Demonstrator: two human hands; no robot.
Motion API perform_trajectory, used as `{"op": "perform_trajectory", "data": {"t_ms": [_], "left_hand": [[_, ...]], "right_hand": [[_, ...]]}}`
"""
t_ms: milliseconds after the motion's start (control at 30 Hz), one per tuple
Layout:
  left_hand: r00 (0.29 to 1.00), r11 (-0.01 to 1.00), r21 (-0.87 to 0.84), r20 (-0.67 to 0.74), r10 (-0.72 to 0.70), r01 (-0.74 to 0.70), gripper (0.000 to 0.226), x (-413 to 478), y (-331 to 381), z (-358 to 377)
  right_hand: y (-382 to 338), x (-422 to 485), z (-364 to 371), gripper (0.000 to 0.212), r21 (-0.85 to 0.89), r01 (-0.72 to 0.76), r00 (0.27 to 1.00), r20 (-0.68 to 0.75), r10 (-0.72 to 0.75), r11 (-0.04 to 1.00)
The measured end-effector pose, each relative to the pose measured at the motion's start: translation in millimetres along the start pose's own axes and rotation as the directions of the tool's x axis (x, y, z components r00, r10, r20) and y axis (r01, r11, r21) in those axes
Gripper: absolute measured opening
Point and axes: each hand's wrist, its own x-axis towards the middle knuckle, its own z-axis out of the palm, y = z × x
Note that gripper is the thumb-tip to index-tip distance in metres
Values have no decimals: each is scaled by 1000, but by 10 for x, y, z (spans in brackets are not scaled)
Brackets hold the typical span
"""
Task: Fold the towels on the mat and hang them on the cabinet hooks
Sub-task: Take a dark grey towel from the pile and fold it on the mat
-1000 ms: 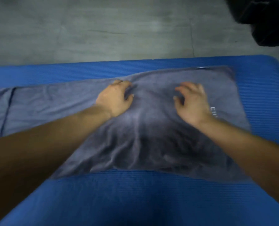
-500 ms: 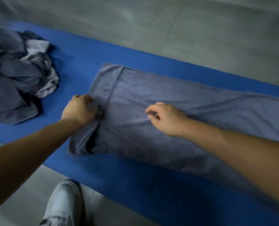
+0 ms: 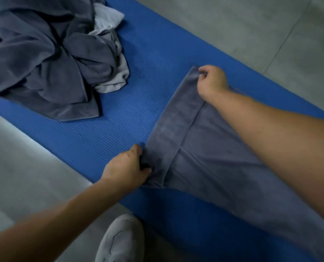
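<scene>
- One grey floor (image 3: 252, 25) shows on both sides of the mat: a broad area at the upper right and another at the lower left.
- One blue ribbed mat (image 3: 110, 133) runs slantwise from upper left to lower right. Its near long edge meets the floor just beside the left forearm.
- One grey towel (image 3: 214, 167) lies flat on the mat and runs off to the lower right. Its short end, with a stitched band across it, faces the heap. Its near long edge lies close to the mat's near edge.
- One rumpled heap (image 3: 43, 63) of dark grey and pale cloth sits on the mat at upper left. How many towels are in it cannot be told.
- A bare strip of mat lies open between the heap and the towel's short end.
- Two hands are on that short end. The right hand (image 3: 212, 82) pinches the far corner with curled fingers, and the left hand (image 3: 127, 167) grips the near corner, thumb on top.
- One pale grey shoe (image 3: 119, 241) stands on the floor at the mat's near edge.
</scene>
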Motion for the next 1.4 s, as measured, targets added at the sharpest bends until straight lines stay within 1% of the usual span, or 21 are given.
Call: {"op": "perform_trajectory", "data": {"t_ms": [67, 167, 200, 233, 267, 300, 333, 367, 400, 433, 500, 567, 633, 700, 800, 867, 967, 1067, 1133, 1233, 1400], "left_hand": [[999, 1000, -16, 34, -8, 9, 44, -33, -44, 3], [996, 999, -42, 91, 24, -20, 26, -34, -153, -19], [992, 994, -108, 119, 37, -24, 30, -12, -197, -21], [988, 968, -252, 148, 47, -9, 33, 14, -228, -30], [983, 892, -449, 180, 40, 46, 32, 44, -259, -51], [978, 746, -654, 206, 17, 124, 29, 73, -288, -84], [967, 560, -800, 253, -11, 216, 25, 92, -311, -114], [949, 381, -874, 315, -30, 302, 21, 95, -327, -157], [937, 289, -893, 347, -52, 346, 18, 105, -359, -202], [934, 245, -902, 346, -87, 357, 15, 125, -404, -238], [945, 202, -932, 263, -194, 301, 9, 165, -523, -318], [931, 165, -969, 120, -344, 186, 6, 195, -661, -408], [901, 156, -985, 3, -433, 78, 7, 182, -759, -505], [899, 118, -993, -34, -437, 20, 12, 120, -785, -591], [927, 48, -999, -28, -373, -11, 17, -11, -709, -703], [953, 101, -993, -94, -288, -67, 21, -118, -575, -757], [975, 379, -909, -213, -66, -173, 23, -314, -206, -804], [967, 660, -711, -119, 227, -243, 24, -572, 335, -828], [935, 759, -581, -10, 354, -294, 28, -702, 765, -745], [913, 744, -610, 82, 399, -271, 29, -828, 1557, -335], [866, 706, -649, 144, 480, -284, 10, -1087, 2730, 840]], "right_hand": [[-27, 162, 26, 36, -15, 1, 1000, 13, -1, 1000], [-28, 342, 57, 40, -61, -20, 999, 43, 23, 998], [-24, 386, 64, 41, -90, -43, 998, 48, 47, 995], [-25, 421, 63, 40, -118, -64, 996, 55, 71, 991], [-25, 463, 55, 37, -130, -83, 994, 59, 91, 988], [-32, 501, 35, 32, -125, -91, 994, 54, 98, 988], [-35, 542, 15, 26, -96, -89, 995, 44, 94, 991], [-49, 576, -5, 21, -48, -77, 996, 35, 79, 996], [-70, 616, -32, 16, 8, -58, 998, 22, 58, 998], [-104, 657, -67, 14, 40, -31, 1000, 2, 31, 999], [-202, 775, -168, 22, 0, 23, 998, -58, -23, 1000], [-352, 910, -283, 35, -14, 60, 988, -141, -62, 998], [-549, 952, -353, 36, 88, 102, 984, -152, -88, 991], [-689, 934, -366, 23, 269, 114, 990, -110, -88, 956], [-763, 755, -447, 28, 460, 87, 995, -77, -58, 884], [-683, 575, -574, 32, 509, 23, 999, -39, -4, 861], [-335, 276, -871, 27, 548, -71, 997, 18, 73, 834], [205, 0, -1233, 23, 584, -161, 987, 75, 144, 796], [627, -169, -1498, 27, 624, -185, 982, 84, 170, 759], [1331, -420, -1890, 36, 673, -196, 971, 31, 238, 713], [2673, -911, -2522, 37, 708, -198, 955, -18, 297, 678]]}}
